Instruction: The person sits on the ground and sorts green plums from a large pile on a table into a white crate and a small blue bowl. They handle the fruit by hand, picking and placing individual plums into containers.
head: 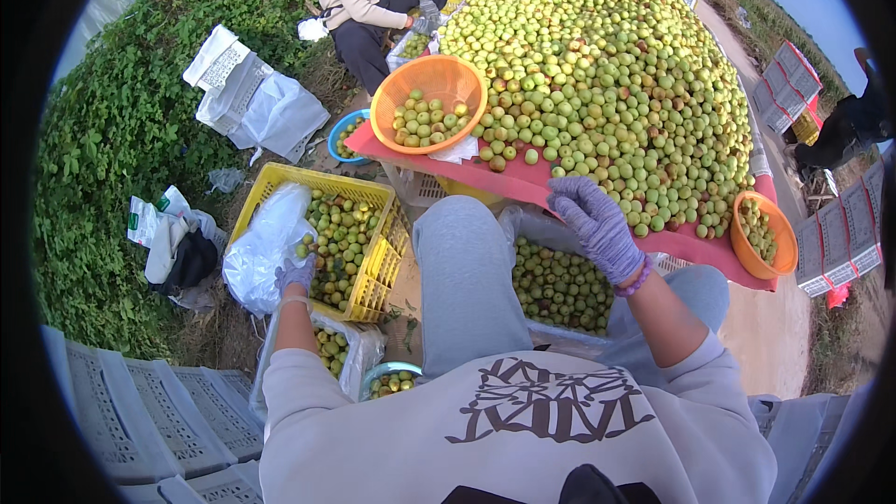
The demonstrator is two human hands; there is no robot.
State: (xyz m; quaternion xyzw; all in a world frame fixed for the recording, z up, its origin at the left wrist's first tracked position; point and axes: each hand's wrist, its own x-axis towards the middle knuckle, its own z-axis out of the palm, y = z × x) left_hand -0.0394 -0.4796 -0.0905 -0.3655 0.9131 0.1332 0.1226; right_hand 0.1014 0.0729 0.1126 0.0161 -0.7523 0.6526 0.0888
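Observation:
My left hand (297, 276), in a lilac knitted glove, is at the left side of a yellow plastic crate (383, 252) of green-brown fruit, beside a clear plastic bag (266, 252). A fruit (302, 250) lies right at its fingertips; whether they grip it is unclear. Over the red cloth edge (504, 183) of the fruit-covered table hovers my right hand (591, 224), gloved alike, fingers bent and partly hidden. Between my knees stands a lined box (563, 287) of green fruit. The heap of green fruit (595, 84) covers most of the table.
Orange baskets (428, 112) (763, 234) with fruit stand at the table's edge. A blue basin (346, 136) is on the ground. Another person (371, 7) sits at the upper left, handling fruit. White perforated boxes (238, 98) stand left; strapped stacks (840, 231) are at the right.

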